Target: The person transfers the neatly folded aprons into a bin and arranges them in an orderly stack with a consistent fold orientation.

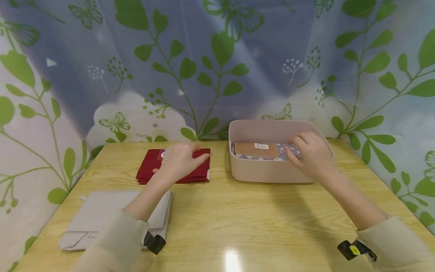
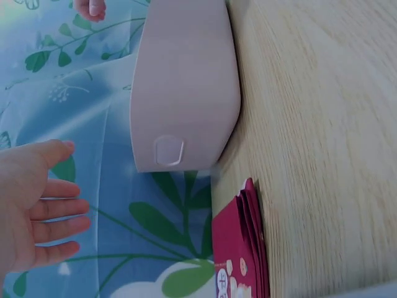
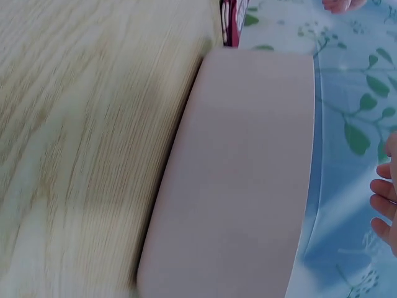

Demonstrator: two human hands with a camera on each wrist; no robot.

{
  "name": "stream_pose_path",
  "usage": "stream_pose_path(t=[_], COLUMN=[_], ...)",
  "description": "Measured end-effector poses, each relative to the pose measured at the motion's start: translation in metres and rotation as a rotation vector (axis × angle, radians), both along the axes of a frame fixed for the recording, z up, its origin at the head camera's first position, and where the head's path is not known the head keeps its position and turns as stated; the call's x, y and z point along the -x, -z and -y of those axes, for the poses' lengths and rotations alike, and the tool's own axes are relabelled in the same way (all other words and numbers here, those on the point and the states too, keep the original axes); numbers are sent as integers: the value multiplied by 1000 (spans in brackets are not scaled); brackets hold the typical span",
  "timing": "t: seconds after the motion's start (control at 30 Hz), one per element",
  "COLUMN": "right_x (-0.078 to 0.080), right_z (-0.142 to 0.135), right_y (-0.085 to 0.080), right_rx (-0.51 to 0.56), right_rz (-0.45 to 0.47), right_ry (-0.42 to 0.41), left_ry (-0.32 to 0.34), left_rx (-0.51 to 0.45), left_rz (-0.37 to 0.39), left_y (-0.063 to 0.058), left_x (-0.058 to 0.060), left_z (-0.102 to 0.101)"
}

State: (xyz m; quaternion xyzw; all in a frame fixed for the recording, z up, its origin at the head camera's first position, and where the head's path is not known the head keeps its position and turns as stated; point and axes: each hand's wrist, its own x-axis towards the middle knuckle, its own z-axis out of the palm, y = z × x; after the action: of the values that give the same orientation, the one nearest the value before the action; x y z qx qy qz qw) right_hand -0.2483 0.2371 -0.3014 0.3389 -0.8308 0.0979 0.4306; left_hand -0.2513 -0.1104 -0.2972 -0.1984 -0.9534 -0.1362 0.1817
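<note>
My left hand (image 1: 182, 160) hovers over a folded dark red cloth (image 1: 149, 166), fingers relaxed and holding nothing. In the left wrist view the same hand (image 2: 37, 205) shows its fingers spread and straight. My right hand (image 1: 310, 155) is above the right part of a pale pink bin (image 1: 265, 172), its fingers loosely bent and nothing between them. Inside the bin lie a folded brown patterned cloth (image 1: 255, 150) with a white label and a purple floral cloth (image 1: 283, 148). The right wrist view catches only the fingertips of that hand (image 3: 386, 198) at its edge.
A folded light grey fabric piece (image 1: 102, 211) lies at the front left of the wooden table (image 1: 238, 219), partly under the left forearm. Behind the table hangs a curtain (image 1: 272, 75) printed with leaves and butterflies.
</note>
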Motion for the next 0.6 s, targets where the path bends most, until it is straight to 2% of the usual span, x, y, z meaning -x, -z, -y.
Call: stream_pose_path(t=[0.07,0.27,0.6], right_x=[-1,-4,-9], right_z=[8,32,67], right_y=[0,5,15], right_rx=[0,17,-17], right_rz=[-43,-34,0], right_ry=[-40,-94,-181], left_ry=[-15,-50,-63], left_rx=[-11,-29,-62], left_rz=[12,60,15], left_y=[0,0,11], left_x=[-4,-13,-19], left_z=[6,26,70])
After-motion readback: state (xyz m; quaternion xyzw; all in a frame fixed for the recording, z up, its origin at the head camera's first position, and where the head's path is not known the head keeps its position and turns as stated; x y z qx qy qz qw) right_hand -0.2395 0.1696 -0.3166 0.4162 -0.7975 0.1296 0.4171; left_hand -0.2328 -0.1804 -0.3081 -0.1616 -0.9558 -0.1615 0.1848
